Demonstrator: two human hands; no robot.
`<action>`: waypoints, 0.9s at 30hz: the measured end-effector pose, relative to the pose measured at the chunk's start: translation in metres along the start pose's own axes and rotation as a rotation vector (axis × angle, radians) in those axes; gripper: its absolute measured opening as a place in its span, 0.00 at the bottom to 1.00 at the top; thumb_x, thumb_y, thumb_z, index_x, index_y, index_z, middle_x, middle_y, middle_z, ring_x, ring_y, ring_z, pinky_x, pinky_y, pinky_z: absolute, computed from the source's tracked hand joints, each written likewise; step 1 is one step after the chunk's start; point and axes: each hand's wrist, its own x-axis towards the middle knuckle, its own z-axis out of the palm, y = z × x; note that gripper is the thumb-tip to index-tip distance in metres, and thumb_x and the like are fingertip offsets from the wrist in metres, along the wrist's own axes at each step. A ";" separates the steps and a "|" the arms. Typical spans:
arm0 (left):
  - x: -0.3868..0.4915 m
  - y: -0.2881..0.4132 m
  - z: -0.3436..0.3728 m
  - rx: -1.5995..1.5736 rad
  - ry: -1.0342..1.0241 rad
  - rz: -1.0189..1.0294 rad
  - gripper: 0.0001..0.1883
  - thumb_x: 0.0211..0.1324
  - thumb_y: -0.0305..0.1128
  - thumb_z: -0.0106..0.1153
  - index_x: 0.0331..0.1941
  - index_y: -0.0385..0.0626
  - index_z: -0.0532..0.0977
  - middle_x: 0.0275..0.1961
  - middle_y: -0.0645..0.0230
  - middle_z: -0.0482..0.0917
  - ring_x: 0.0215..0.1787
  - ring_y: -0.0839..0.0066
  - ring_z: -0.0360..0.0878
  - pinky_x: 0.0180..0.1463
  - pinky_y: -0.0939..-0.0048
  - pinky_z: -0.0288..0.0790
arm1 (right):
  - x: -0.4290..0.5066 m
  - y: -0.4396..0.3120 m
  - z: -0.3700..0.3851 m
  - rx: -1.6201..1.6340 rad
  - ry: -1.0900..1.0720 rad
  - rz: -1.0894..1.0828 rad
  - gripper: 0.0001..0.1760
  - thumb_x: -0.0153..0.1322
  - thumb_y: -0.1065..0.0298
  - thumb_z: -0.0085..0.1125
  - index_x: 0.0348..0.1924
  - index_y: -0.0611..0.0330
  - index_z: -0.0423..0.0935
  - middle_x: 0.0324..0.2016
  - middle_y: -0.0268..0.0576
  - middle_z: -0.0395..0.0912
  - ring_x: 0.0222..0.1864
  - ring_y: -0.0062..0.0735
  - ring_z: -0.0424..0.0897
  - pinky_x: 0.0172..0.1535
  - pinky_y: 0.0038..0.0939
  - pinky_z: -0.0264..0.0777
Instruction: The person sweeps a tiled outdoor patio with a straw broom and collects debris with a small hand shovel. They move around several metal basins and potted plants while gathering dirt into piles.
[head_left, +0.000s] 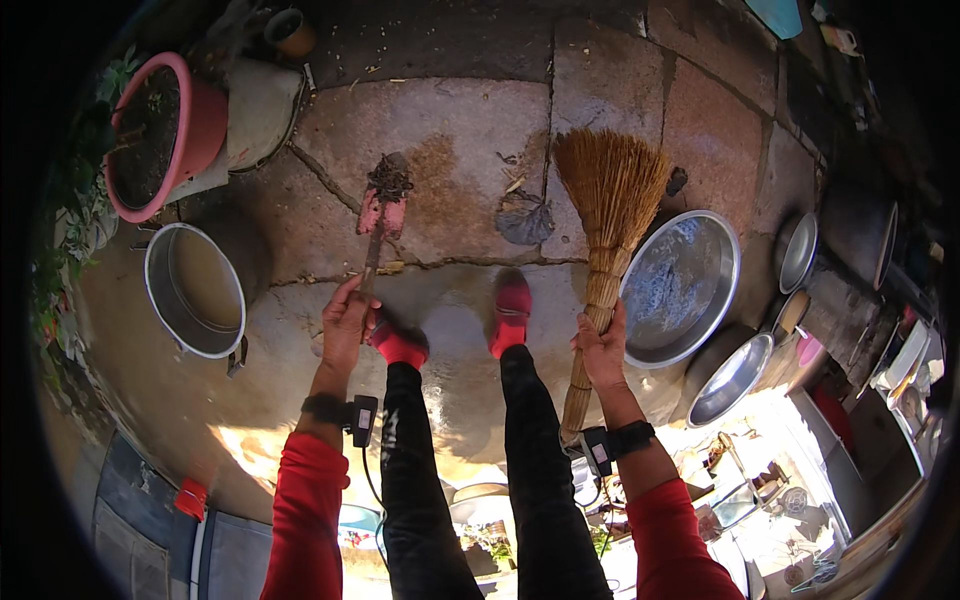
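Note:
My left hand (347, 321) is wrapped around the thin handle of a small shovel-like tool (373, 244), whose pink blade points away from me. A dark clump of debris (391, 177) lies at the blade's far end. In my right hand (602, 346) is the bound handle of a straw broom (611, 195), its bristles fanned out ahead of me. Between the two tools, a dry curled leaf (524, 217) rests on the stone paving (480, 112) beside smaller scraps. Damp brown patches darken the slabs near the shovel.
To the left stand a metal pot of cloudy liquid (201, 289) and a pink planter of soil (202, 124). A wide metal basin holding water (679, 289) sits close to the broom on the right. Beyond it are a smaller basin (733, 379) and a metal bowl (799, 253).

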 end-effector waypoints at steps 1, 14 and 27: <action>0.001 -0.002 0.001 -0.018 0.010 0.005 0.16 0.63 0.29 0.50 0.55 0.45 0.70 0.31 0.66 0.77 0.18 0.86 0.66 0.15 0.85 0.61 | 0.010 -0.001 -0.007 -0.026 0.047 -0.006 0.34 0.68 0.78 0.54 0.63 0.51 0.49 0.30 0.34 0.69 0.18 0.19 0.67 0.20 0.21 0.66; 0.018 -0.022 0.021 -0.042 -0.031 -0.003 0.16 0.63 0.29 0.49 0.55 0.44 0.70 0.31 0.67 0.78 0.17 0.86 0.66 0.16 0.85 0.61 | 0.096 0.016 -0.018 -0.477 0.006 -0.111 0.37 0.66 0.71 0.58 0.64 0.57 0.50 0.36 0.53 0.75 0.34 0.43 0.78 0.40 0.37 0.72; 0.018 -0.023 0.032 -0.062 -0.007 -0.005 0.16 0.63 0.27 0.47 0.54 0.45 0.71 0.30 0.68 0.78 0.17 0.88 0.67 0.16 0.86 0.60 | 0.037 0.038 -0.004 -0.363 -0.011 -0.067 0.34 0.64 0.71 0.60 0.61 0.61 0.55 0.44 0.53 0.72 0.44 0.46 0.76 0.47 0.39 0.70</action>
